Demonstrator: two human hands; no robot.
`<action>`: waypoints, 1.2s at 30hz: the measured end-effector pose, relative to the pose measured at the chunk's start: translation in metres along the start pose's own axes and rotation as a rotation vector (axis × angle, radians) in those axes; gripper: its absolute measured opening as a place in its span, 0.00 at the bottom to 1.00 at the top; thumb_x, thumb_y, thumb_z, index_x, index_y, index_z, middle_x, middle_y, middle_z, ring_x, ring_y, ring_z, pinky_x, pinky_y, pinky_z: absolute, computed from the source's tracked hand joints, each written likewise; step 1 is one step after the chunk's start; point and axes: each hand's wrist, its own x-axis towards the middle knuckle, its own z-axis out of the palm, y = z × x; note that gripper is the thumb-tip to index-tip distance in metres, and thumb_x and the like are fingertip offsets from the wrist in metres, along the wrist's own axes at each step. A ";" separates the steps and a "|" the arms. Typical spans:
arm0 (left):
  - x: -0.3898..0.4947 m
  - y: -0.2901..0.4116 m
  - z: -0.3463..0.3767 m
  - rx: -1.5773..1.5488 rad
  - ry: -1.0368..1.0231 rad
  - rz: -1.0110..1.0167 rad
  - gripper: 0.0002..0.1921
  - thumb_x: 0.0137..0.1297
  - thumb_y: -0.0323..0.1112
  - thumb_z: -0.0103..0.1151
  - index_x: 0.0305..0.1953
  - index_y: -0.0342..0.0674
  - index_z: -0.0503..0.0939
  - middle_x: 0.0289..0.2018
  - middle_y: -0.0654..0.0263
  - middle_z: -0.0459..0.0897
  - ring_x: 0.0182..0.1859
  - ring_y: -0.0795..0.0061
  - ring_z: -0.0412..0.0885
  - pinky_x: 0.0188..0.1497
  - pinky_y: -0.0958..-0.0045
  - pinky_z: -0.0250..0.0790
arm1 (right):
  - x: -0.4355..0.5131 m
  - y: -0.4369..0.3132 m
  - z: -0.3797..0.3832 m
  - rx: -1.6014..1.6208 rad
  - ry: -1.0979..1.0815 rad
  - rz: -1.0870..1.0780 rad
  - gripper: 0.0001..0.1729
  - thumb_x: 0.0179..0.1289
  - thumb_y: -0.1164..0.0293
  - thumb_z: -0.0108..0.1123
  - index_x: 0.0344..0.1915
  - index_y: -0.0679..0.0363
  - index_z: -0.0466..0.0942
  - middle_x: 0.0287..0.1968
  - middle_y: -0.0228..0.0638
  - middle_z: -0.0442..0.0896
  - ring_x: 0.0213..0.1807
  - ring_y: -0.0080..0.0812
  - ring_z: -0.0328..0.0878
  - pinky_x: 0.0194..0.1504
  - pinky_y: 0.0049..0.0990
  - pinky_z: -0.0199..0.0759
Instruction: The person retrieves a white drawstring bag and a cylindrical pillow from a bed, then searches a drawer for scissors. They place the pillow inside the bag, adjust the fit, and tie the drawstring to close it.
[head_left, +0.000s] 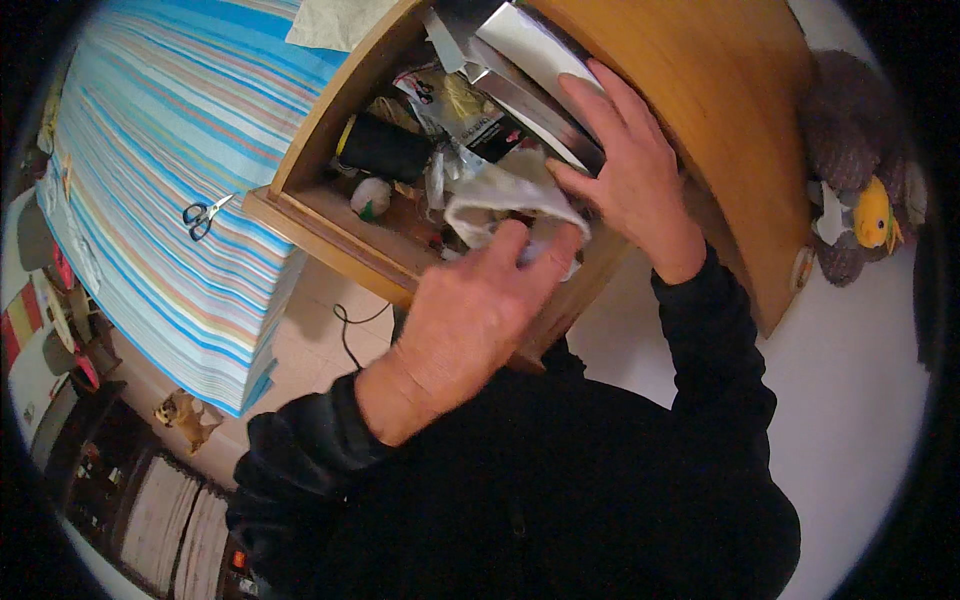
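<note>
An open wooden drawer (337, 259) lies before me. My left hand (469, 322) reaches into it, fingertips at the mouth of a white cloth pouch (517, 187); whether they pinch anything is hidden. Along the drawer's right side, my right hand (637, 172) grips a long white box (532, 45), fingers on the far side and thumb on the near side. A shiny metal strip (532, 105) runs beside that box. Left of the pouch are a black thread spool (386, 146), a whitish ball with a green patch (371, 196) and a printed plastic packet (465, 109).
Small black-handled scissors (208, 216) lie on a striped tablecloth (187, 135) to the left. A curved wooden furniture panel (720, 112) flanks the drawer on the right, with a plush toy (874, 214) beyond. A dog (184, 416) and a dark cable (345, 322) are on the floor.
</note>
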 end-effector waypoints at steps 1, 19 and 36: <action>0.001 0.005 0.003 -0.013 -0.034 -0.001 0.30 0.61 0.28 0.59 0.67 0.49 0.72 0.41 0.59 0.74 0.33 0.63 0.85 0.32 0.65 0.80 | 0.001 0.001 -0.001 0.009 -0.014 -0.005 0.45 0.52 0.63 0.79 0.71 0.47 0.71 0.74 0.49 0.68 0.72 0.57 0.69 0.71 0.47 0.68; -0.024 0.017 0.029 -0.037 0.089 -0.025 0.40 0.58 0.28 0.60 0.76 0.47 0.67 0.66 0.58 0.77 0.36 0.64 0.86 0.36 0.65 0.82 | 0.003 -0.001 -0.005 -0.061 -0.059 -0.012 0.47 0.49 0.69 0.79 0.72 0.46 0.71 0.75 0.45 0.68 0.73 0.53 0.68 0.71 0.42 0.67; -0.021 0.013 0.015 -0.009 0.108 -0.111 0.41 0.59 0.23 0.55 0.77 0.49 0.64 0.72 0.60 0.72 0.35 0.62 0.87 0.34 0.65 0.81 | 0.005 0.001 -0.003 0.012 -0.023 -0.007 0.43 0.53 0.72 0.75 0.71 0.46 0.72 0.73 0.44 0.70 0.69 0.53 0.72 0.68 0.40 0.71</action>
